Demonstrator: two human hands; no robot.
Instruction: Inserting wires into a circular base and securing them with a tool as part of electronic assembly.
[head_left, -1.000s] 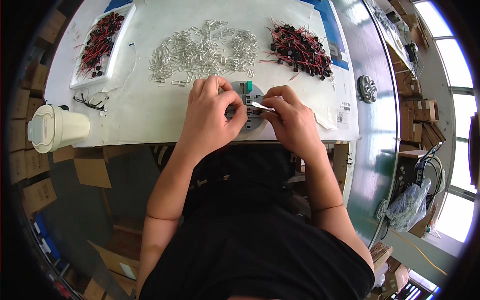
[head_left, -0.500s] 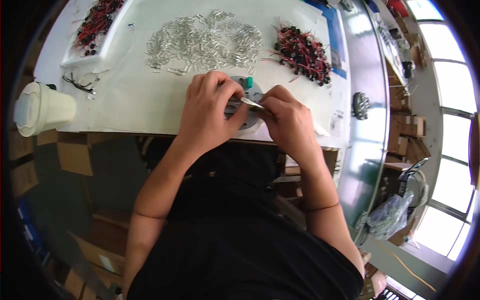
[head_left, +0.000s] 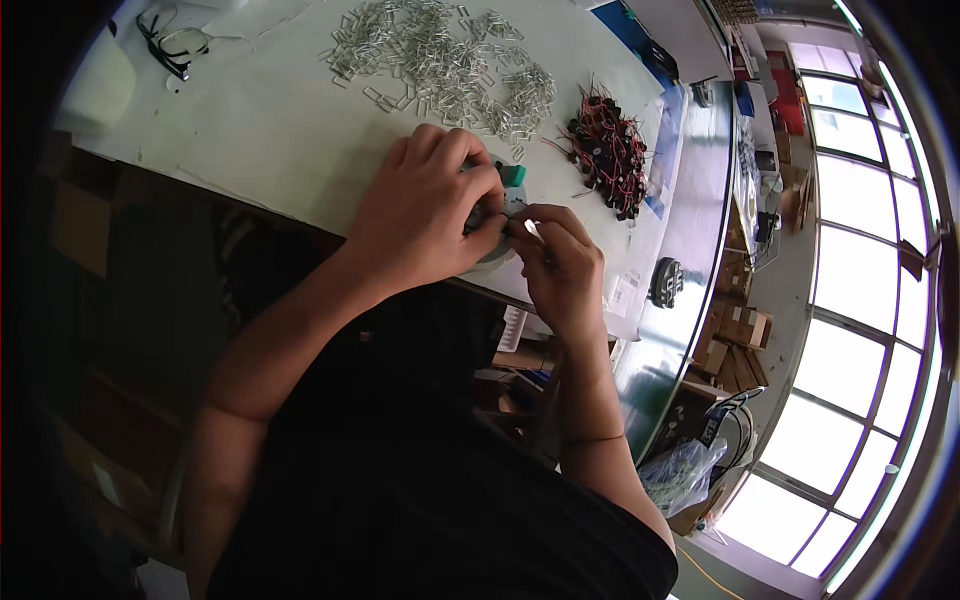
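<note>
Where fingers [head_left: 487, 205] meet, round part [head_left: 500, 243].

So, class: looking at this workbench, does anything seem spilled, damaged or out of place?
Nothing stands out. The clear tubes lie in a loose heap on the table, and the red-wired parts sit in their own pile. Both hands, left and right, work a small part between them.
</note>
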